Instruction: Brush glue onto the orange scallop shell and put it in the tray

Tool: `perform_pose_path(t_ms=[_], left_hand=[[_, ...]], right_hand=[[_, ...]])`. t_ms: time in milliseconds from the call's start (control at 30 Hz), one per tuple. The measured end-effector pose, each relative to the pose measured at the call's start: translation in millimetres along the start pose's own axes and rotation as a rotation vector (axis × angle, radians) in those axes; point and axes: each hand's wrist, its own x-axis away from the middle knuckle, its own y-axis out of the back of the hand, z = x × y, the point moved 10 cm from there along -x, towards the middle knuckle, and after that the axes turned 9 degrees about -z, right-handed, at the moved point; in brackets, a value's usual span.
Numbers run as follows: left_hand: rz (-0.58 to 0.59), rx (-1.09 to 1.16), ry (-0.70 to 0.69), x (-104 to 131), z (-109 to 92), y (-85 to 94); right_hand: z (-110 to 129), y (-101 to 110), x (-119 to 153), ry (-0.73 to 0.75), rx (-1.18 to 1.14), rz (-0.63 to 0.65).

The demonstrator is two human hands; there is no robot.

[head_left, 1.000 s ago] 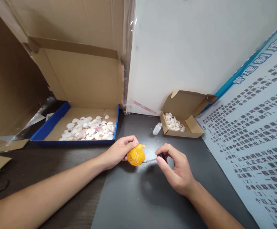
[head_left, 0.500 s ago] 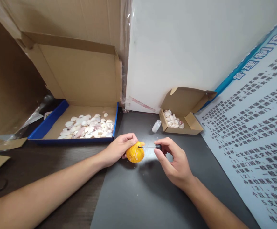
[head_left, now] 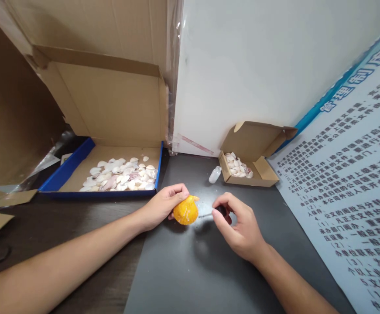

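An orange-yellow scallop shell [head_left: 186, 211] with whitish streaks is pinched at its upper left edge by my left hand [head_left: 166, 206]. Just right of it, my right hand [head_left: 238, 222] grips the black cap [head_left: 221, 211] of a thin brush. The brush's stem points left, and its tip is near the shell's right edge; whether they touch I cannot tell. Beyond my hands a small open glass bottle [head_left: 215, 175] with whitish contents leans near the small cardboard box.
At the left, an open blue-edged box [head_left: 159, 168] holds many pale shells. A small open cardboard box [head_left: 258, 179] with more shells stands at the back right. A dark grey mat [head_left: 176, 279] lies under my hands. A printed sheet [head_left: 333, 192] is on the right.
The brush tip has moved off the shell's face to its right side and tilted lower. My right hand has turned slightly around the black cap. My left hand holds the shell almost as before.
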Motion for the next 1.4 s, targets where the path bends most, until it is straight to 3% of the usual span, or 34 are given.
perform_pose_path(t_ms=[200,400,567,700,800,967,1167,1400], left_hand=[[-0.003,0.004,-0.002,-1.0,1.3,0.6],[-0.002,0.021,0.007,-1.3,2.3,0.7],[0.003,0.035,0.014,-1.9,4.0,0.5],[-0.002,0.028,0.012,-1.7,4.0,1.0],[-0.005,0.017,0.006,-1.2,2.9,1.2],[-0.005,0.015,0.006,-1.3,3.1,1.1],[0.001,0.026,0.004,-1.0,2.1,-0.4],[-0.016,0.026,-0.009,-0.9,0.5,0.9]], right_hand=[[4.6,6.2,-0.3,0.042,-0.056,-0.07],[10.8,-1.8,1.6,0.082,-0.038,0.012],[13.2,9.1,-0.2,0.113,-0.05,-0.098],[19.7,5.1,-1.0,0.159,-0.024,-0.031],[21.0,1.8,-0.8,0.158,-0.032,0.008],[16.8,6.0,-0.7,0.141,-0.062,-0.076],[15.6,-7.1,3.8,0.123,-0.101,0.048],[12.3,2.1,-0.6,0.11,-0.121,-0.048]])
